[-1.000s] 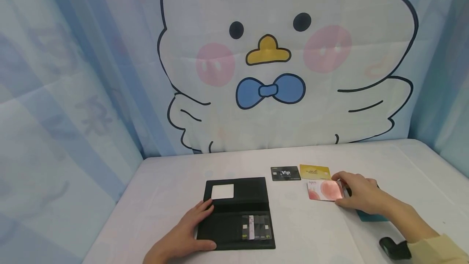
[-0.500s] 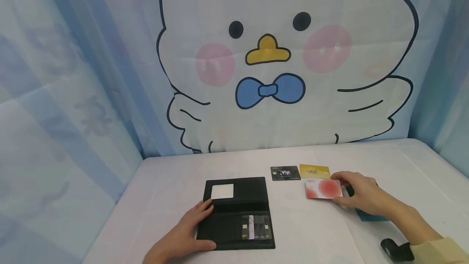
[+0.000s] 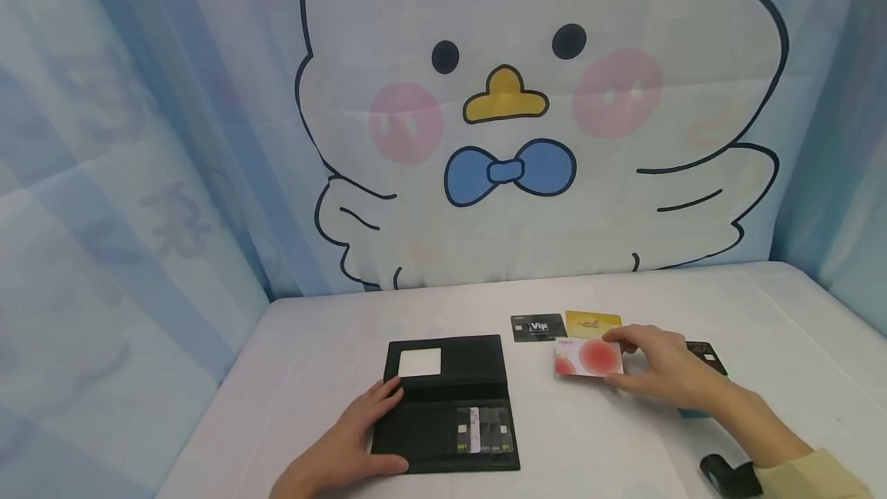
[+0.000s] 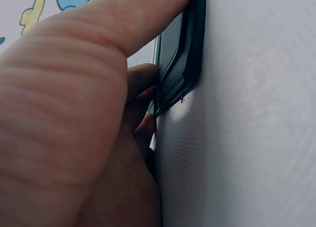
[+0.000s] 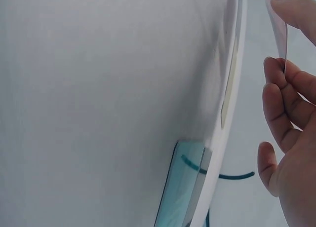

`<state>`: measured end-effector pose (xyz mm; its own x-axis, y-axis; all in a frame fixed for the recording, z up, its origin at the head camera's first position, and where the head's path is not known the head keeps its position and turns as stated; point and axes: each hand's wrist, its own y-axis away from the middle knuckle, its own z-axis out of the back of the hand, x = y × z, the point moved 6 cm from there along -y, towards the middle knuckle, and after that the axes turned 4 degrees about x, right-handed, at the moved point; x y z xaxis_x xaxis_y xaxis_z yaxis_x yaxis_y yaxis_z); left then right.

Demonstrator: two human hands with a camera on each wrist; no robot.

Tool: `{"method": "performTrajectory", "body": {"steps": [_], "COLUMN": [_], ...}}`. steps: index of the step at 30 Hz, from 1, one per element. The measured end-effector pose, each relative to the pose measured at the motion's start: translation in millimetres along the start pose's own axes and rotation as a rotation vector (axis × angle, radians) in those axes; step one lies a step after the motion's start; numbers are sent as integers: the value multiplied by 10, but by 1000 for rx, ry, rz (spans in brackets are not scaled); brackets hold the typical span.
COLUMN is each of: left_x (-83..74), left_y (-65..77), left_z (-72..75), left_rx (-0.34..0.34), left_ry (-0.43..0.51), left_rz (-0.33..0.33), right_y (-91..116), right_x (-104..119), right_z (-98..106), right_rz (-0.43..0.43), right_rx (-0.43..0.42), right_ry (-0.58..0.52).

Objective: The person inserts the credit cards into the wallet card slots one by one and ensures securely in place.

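Observation:
My right hand (image 3: 668, 368) pinches a white card with pink circles (image 3: 589, 357) between thumb and fingers. The right wrist view shows that pink card (image 5: 279, 34) edge-on, raised off the table. My left hand (image 3: 355, 430) rests along the left side of an open black wallet (image 3: 423, 426), its thumb at the front edge. A white rectangle (image 3: 420, 362) shows in the wallet's far half, and overlapping cards (image 3: 483, 430) show in its near half. Left wrist view: the thumb lies over the black wallet (image 4: 177, 64), partly hiding it.
Behind the pink card lie a black "Vip" card (image 3: 538, 327) and a gold card (image 3: 592, 323). Another black card (image 3: 708, 355) and a teal card (image 3: 694, 413) are partly hidden by my right hand and arm. A printed curtain (image 3: 513, 237) hangs behind the table.
My right hand has carried the pink card leftward, to just in front of the gold card. More of the black card behind that hand now shows. The left hand and wallet stay in place.

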<state>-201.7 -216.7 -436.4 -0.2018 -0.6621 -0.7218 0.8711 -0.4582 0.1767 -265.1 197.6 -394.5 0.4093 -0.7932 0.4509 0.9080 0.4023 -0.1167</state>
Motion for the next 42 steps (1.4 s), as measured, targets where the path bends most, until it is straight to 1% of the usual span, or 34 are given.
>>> {"method": "performTrajectory", "body": {"steps": [4, 16, 21, 23, 25, 31, 42], "left_x": [-1, -2, -4, -3, -1, 9, 23], "left_y": [2, 2, 11, 15, 14, 6, -4], "left_z": [2, 4, 15, 20, 18, -4, -2], "left_rx": [-1, 3, -2, -6, -6, 2, -8], "left_ry": [3, 5, 8, 7, 4, 12, 6], "left_rz": [2, -4, -18, -24, -23, -2, -2], "right_y": [-26, -107, -144, -153, -160, -194, -240], "right_x": [101, 300, 439, 504, 567, 740, 942], "right_z": [-20, -149, -191, -213, -237, -320, -450], "right_rz": [23, 61, 117, 133, 130, 134, 197], "right_rx": [-8, -8, -21, -17, -3, 24, 31], "right_ry": [-5, -23, -23, -29, -42, -78, -94]}}
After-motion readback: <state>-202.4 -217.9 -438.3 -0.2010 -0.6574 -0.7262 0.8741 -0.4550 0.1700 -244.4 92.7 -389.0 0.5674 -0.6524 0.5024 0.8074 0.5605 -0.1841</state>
